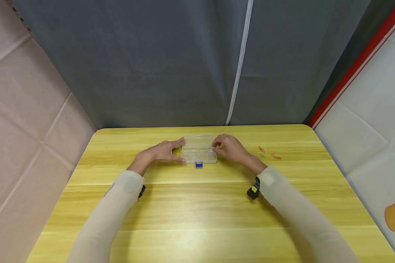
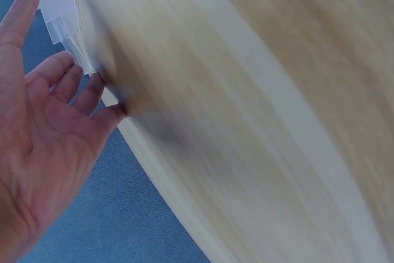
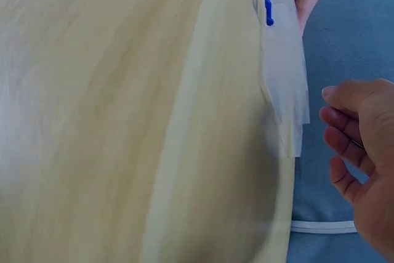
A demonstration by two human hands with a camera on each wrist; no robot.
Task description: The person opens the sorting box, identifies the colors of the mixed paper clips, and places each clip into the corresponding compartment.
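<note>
Head view: clear compartment box (image 1: 199, 153), blue latch (image 1: 199, 164) on its near side; left hand (image 1: 161, 152) braces its left end, fingers straight. Right hand (image 1: 230, 149), fingers loosely curled, touches its right end. Risk: the light box could slide on the table (image 1: 197, 208) if pushed unevenly.

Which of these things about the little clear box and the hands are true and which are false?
1. The clear plastic box lies on the yellow wooden table. True.
2. The left hand is at the box's left end and the right hand at its right end. True.
3. The box has a red clasp on its near side. False: the clasp is blue.
4. The coloured paper clips lie to the left of the box. False: they lie on the table to its right, beyond the right hand.
5. A grey curtain hangs behind the table. True.
</note>
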